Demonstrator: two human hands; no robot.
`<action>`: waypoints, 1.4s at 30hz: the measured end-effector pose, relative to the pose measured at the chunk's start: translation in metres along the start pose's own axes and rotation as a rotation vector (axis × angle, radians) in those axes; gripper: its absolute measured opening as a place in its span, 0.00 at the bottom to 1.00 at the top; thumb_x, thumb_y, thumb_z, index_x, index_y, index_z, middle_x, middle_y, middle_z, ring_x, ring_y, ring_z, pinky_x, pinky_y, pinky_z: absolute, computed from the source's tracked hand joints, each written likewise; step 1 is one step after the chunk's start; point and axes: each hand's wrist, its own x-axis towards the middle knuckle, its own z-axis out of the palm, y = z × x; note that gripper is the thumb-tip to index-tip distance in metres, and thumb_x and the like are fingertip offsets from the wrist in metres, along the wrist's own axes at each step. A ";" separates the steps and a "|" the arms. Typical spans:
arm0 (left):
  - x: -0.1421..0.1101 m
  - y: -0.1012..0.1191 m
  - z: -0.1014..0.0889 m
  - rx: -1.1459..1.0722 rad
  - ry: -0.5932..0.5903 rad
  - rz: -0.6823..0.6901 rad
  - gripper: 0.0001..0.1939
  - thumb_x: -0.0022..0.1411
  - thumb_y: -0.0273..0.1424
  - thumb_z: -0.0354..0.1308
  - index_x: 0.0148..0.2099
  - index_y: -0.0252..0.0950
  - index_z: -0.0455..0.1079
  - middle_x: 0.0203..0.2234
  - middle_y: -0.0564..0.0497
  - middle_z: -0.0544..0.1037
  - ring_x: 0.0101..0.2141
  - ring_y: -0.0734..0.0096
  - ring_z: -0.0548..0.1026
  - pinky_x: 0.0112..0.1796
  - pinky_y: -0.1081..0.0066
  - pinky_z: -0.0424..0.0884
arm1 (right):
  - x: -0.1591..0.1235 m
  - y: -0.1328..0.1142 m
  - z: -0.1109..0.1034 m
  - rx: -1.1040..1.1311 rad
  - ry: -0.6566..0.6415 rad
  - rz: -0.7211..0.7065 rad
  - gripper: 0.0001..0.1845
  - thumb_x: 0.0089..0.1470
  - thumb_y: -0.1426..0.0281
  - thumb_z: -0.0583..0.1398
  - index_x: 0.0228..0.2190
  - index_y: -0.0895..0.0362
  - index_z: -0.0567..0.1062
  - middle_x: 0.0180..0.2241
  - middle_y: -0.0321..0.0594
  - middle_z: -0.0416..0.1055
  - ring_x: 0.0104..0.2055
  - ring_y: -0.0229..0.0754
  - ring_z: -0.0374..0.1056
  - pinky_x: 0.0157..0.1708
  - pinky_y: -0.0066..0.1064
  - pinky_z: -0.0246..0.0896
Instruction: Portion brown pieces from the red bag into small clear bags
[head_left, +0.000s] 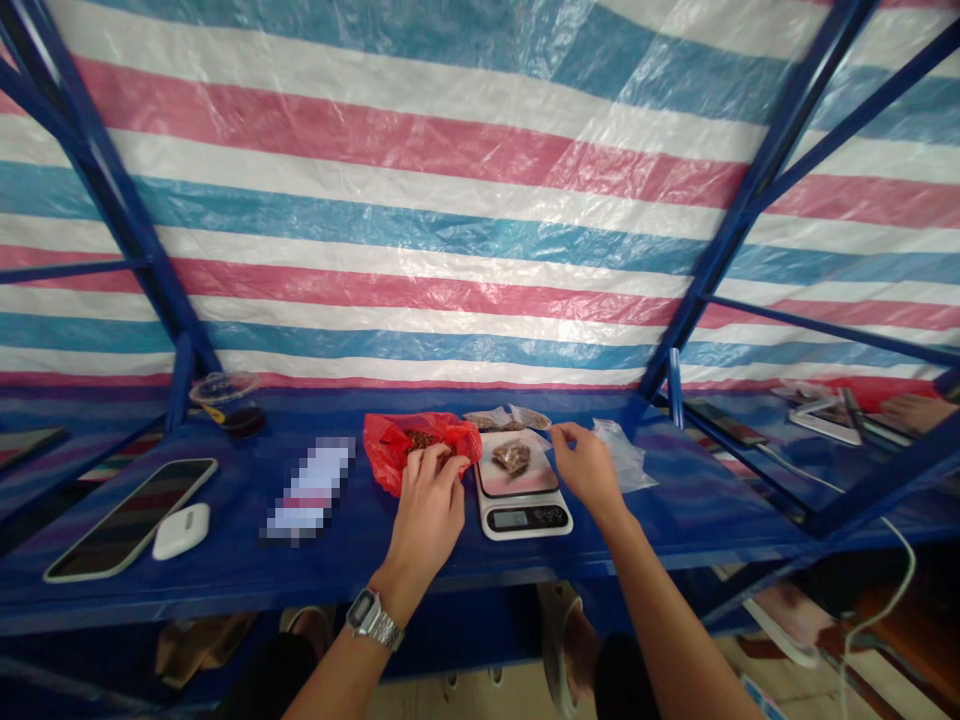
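Note:
My left hand (427, 500) rests at the mouth of a red plastic bag (390, 445) of brown bits, fingers curled into it. A white digital scale (521, 490) stands just right of it, with a small clear pouch of brown bits (512, 457) on its platter. My right hand (589, 465) hovers past the scale's right side, thumb and fingers pinched on the edge of a small clear bag (536, 420). A loose pile of empty clear bags (626, 455) lies under that hand.
On the blue shelf (337, 560) lie a phone (131, 517), a white earbud case (181, 530), a white packet (309, 490) and a lidded cup (227, 402). Blue frame bars cross left and right. Another person's hand (911, 410) shows far right, beside more phones.

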 end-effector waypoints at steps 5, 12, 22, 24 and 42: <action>-0.002 -0.001 -0.009 -0.051 0.024 -0.010 0.16 0.68 0.22 0.51 0.48 0.44 0.76 0.49 0.46 0.73 0.51 0.55 0.69 0.54 0.52 0.71 | -0.002 0.001 0.000 -0.096 -0.028 0.015 0.18 0.65 0.60 0.53 0.41 0.54 0.80 0.35 0.45 0.79 0.37 0.48 0.75 0.35 0.34 0.61; -0.004 -0.002 -0.020 -0.071 0.075 -0.013 0.15 0.67 0.21 0.51 0.43 0.43 0.75 0.45 0.47 0.76 0.48 0.58 0.71 0.50 0.56 0.72 | -0.004 0.003 0.001 -0.091 -0.122 0.080 0.18 0.64 0.57 0.55 0.40 0.54 0.80 0.33 0.46 0.80 0.35 0.50 0.75 0.34 0.35 0.61; -0.009 0.016 -0.010 -0.240 0.008 -0.049 0.14 0.68 0.21 0.50 0.41 0.43 0.74 0.40 0.49 0.76 0.46 0.61 0.75 0.49 0.59 0.73 | -0.005 0.004 0.006 0.119 -0.132 -0.023 0.12 0.59 0.62 0.58 0.35 0.55 0.78 0.34 0.42 0.80 0.36 0.47 0.75 0.39 0.35 0.64; -0.012 0.022 -0.004 -0.302 -0.003 -0.058 0.14 0.70 0.23 0.50 0.46 0.44 0.74 0.43 0.49 0.77 0.48 0.62 0.75 0.52 0.60 0.73 | -0.003 -0.007 0.002 0.292 -0.111 -0.084 0.13 0.59 0.60 0.58 0.34 0.55 0.77 0.35 0.42 0.80 0.35 0.46 0.74 0.39 0.35 0.65; 0.006 0.035 0.045 -1.494 0.414 -0.964 0.22 0.61 0.43 0.65 0.50 0.33 0.73 0.42 0.41 0.83 0.39 0.63 0.82 0.39 0.70 0.76 | -0.022 -0.132 0.062 0.344 -0.132 -0.232 0.12 0.59 0.64 0.57 0.36 0.53 0.81 0.37 0.42 0.82 0.39 0.48 0.77 0.44 0.38 0.67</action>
